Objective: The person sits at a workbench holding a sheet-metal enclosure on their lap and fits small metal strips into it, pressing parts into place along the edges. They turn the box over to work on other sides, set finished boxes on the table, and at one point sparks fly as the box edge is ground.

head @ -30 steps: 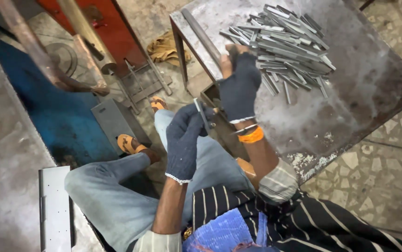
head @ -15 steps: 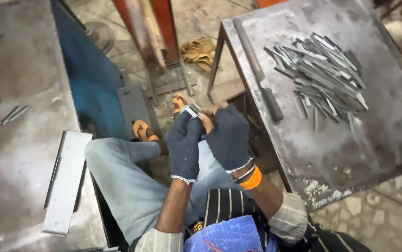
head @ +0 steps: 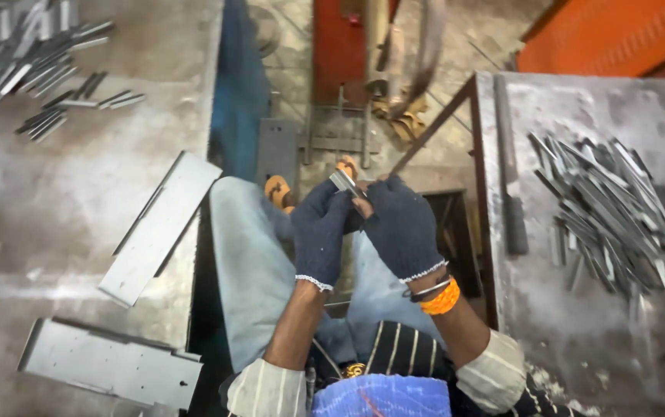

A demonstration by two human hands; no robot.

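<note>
Both hands, left hand (head: pixel 321 232) and right hand (head: pixel 402 228), meet over the lap, holding a metal strip (head: pixel 345 184) between them. A strip pile (head: pixel 606 205) lies on the right surface (head: pixel 579 332); flat plates (head: pixel 159 224) lie left.

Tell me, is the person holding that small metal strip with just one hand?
No, both gloved hands, the left hand and the right hand, meet on the small metal strip above the lap.

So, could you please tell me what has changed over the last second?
The right hand came back from the pile of metal strips on the right table to the lap. Both hands now hold one small metal strip, left hand included. The pile and the flat plates stayed put.
</note>
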